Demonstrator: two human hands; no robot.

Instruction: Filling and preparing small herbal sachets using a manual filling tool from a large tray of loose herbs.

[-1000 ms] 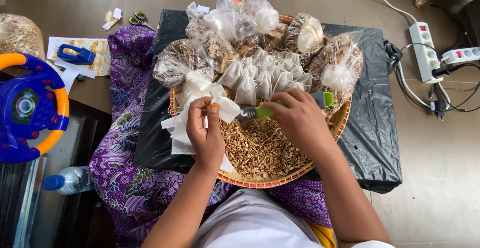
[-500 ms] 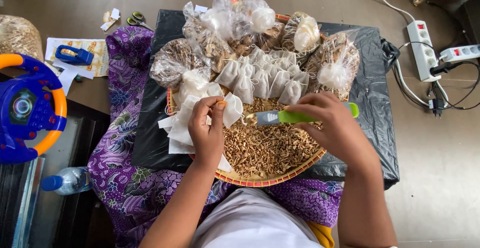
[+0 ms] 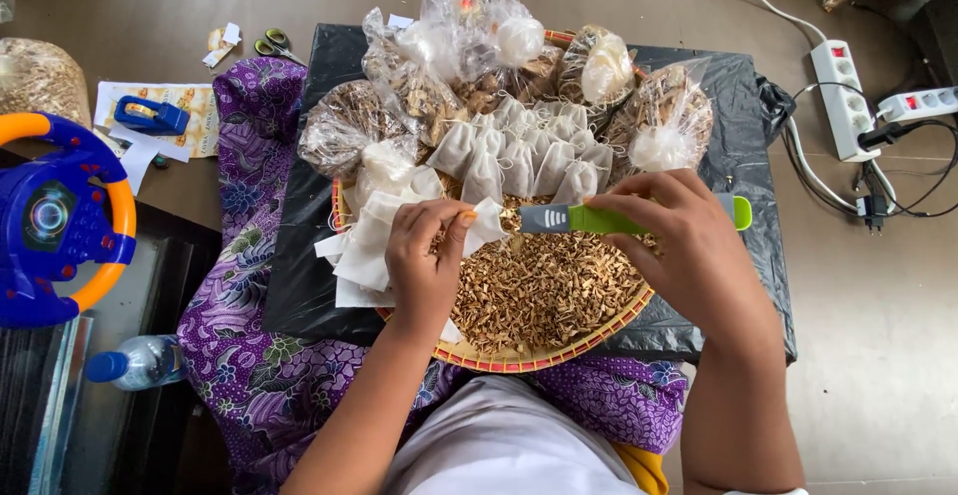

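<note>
A round woven tray lies in front of me, heaped with dried brown herb pieces. My left hand pinches a small white cloth pouch at the tray's left side, over a pile of empty white pouches. My right hand grips a green-handled scoop held level, its grey end pointing left toward the pouch. A row of filled white pouches lines the tray's far side.
Clear plastic bags of herbs crowd the tray's back. A black sheet and purple patterned cloth lie underneath. Left: a toy steering wheel, a blue tape dispenser, scissors, a water bottle. Right: power strips with cables.
My right hand has drawn the green scoop out from near the pouch toward the right and levelled it. My left hand stays on the pouch.
</note>
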